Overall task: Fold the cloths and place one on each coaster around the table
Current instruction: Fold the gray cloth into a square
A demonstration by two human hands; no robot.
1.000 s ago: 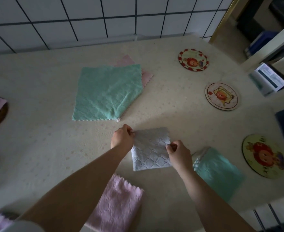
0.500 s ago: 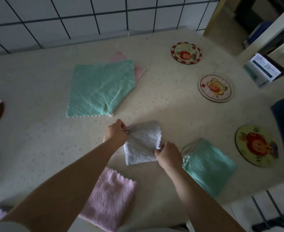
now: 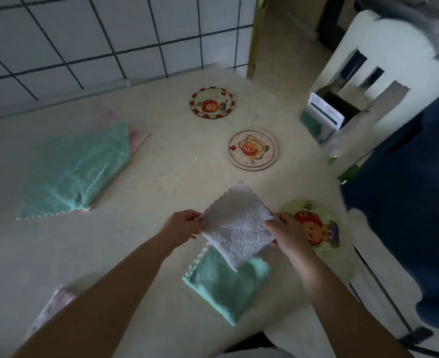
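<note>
At lower centre of the frame, the left hand (image 3: 184,224) and right hand (image 3: 284,232) each pinch an opposite corner of the folded white cloth (image 3: 237,226), held above the folded green cloth (image 3: 226,282). 3 coasters lie at right: the nearest coaster (image 3: 316,228) just beside the right hand, the middle coaster (image 3: 252,149) and the far coaster (image 3: 211,102) higher up.

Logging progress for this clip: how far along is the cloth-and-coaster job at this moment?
Early to midway. Done: a folded green cloth lies on the table, not on a coaster. In hand: the left hand and right hand pinch opposite sides of a folded white quilted cloth. Left: all three visible coasters are bare, and a flat green cloth over a pink cloth is unfolded.
</note>
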